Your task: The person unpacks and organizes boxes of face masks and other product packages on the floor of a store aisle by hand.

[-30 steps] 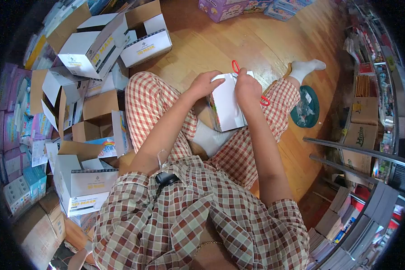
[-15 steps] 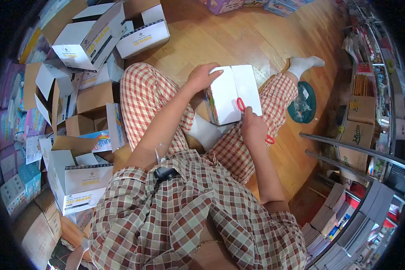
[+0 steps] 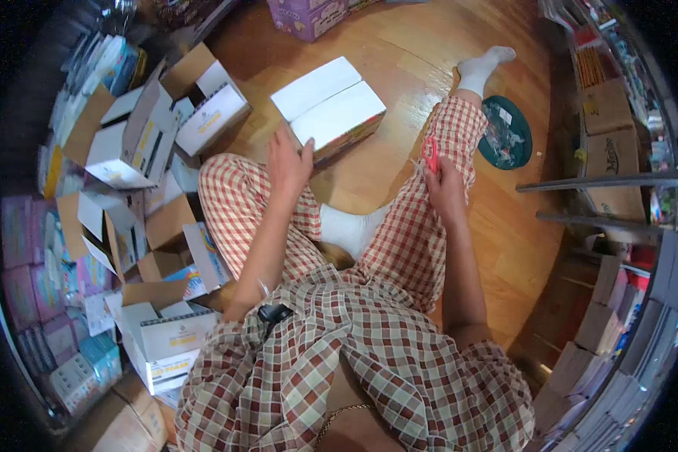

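Note:
A white-topped carton (image 3: pixel 330 98) rests on the wooden floor beyond my knees. Its two top flaps meet along a seam, and the side facing me has a coloured print. My left hand (image 3: pixel 288 164) is at the carton's near left corner, thumb and fingers apart. Its fingertips reach the edge, though firm contact is hard to tell. Above my right shin, my right hand (image 3: pixel 447 187) is closed around red-handled scissors (image 3: pixel 431 153). One red loop sticks out past the fingers; the blades are hidden.
Several opened white-and-brown mask boxes (image 3: pixel 132 143) crowd my left side. A dark green round tray (image 3: pixel 508 134) with clear plastic lies right of my leg. Metal rails (image 3: pixel 595 183) and stacked shelves stand at the right. A purple box (image 3: pixel 309 16) is at the top.
The carton has shifted forward and left, away from between my legs, and is turned. My left hand has moved to its near corner. My right hand has drawn the scissors away from its seam.

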`<move>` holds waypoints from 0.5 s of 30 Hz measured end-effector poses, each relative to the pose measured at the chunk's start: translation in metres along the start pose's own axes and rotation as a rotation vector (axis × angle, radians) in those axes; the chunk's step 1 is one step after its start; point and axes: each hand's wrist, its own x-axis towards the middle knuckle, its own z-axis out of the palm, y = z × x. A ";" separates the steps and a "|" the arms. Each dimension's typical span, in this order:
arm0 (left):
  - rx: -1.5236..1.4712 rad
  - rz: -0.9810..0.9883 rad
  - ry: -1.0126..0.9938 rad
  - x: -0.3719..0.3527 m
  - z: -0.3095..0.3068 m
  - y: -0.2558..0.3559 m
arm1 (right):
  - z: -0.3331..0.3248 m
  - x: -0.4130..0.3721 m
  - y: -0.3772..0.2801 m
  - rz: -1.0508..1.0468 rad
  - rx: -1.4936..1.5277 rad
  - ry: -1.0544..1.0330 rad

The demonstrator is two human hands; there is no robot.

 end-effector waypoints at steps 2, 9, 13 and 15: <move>0.078 0.151 0.014 0.005 -0.001 0.006 | 0.007 0.022 -0.003 -0.047 0.034 0.040; 0.184 0.392 -0.177 0.038 0.023 0.036 | 0.025 0.093 -0.031 -0.076 -0.041 0.030; 0.460 0.425 -0.323 0.041 0.026 0.041 | 0.034 0.121 -0.045 -0.038 -0.047 0.001; 0.444 0.528 -0.281 0.034 0.025 0.035 | 0.047 0.139 -0.038 -0.047 -0.031 -0.001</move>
